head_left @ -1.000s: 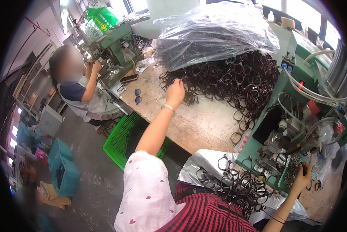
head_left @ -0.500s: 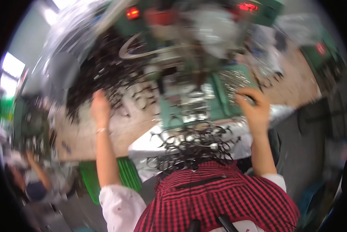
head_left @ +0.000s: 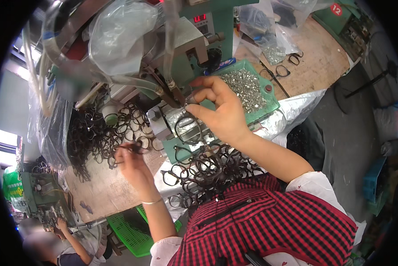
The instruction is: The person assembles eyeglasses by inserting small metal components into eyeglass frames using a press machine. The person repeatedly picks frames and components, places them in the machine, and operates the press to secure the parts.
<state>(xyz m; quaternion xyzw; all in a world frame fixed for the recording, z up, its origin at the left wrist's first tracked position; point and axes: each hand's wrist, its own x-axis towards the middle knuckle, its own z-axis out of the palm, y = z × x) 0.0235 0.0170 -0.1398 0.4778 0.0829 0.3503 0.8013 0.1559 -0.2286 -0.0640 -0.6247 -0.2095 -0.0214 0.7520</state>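
My right hand (head_left: 223, 108) is in front of the machine head, its thumb and forefinger pinched close together. What lies between those fingertips is too small to make out. Just below them, a dark round-rimmed eyeglass frame (head_left: 177, 131) stands over the metal work plate (head_left: 172, 116); I cannot tell whether the fingers touch it. On the left, my left hand (head_left: 136, 170) has its fingers curled on a dark eyeglass frame (head_left: 136, 147), beside a large heap of similar frames (head_left: 86, 133). More dark frames (head_left: 216, 164) are piled on foil before my checked apron.
A green tray (head_left: 272, 95) full of small metal parts sits right of the work plate. Clear hoses (head_left: 170, 40) and plastic bags (head_left: 119, 37) hang around the machine (head_left: 225, 26). A green basket (head_left: 130, 235) stands below the table edge. Another person (head_left: 74, 246) works at far left.
My right hand has gone from the tray of metal parts leftward to the machine head. My left hand has drawn back from the heap toward me. The view has shifted.
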